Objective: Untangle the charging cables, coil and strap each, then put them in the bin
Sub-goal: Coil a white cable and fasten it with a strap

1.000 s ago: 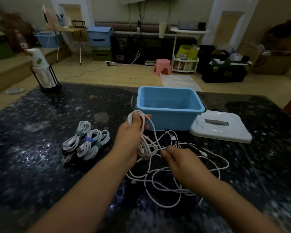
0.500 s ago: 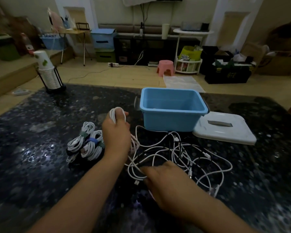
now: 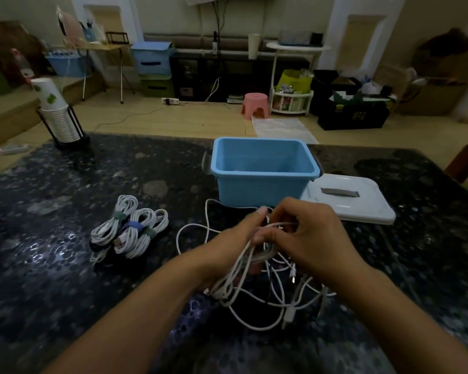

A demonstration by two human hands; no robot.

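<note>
Left hand grips bundle of tangled white charging cables at frame centre; right hand pinches strand. Open light-blue plastic bin just above; strapped white coils centre-left.

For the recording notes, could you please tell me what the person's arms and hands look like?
Both forearms are bare up to the frame's edge, with no sleeves in view. The left hand and right hand wear no gloves; no watch, ring or bracelet shows.
</note>
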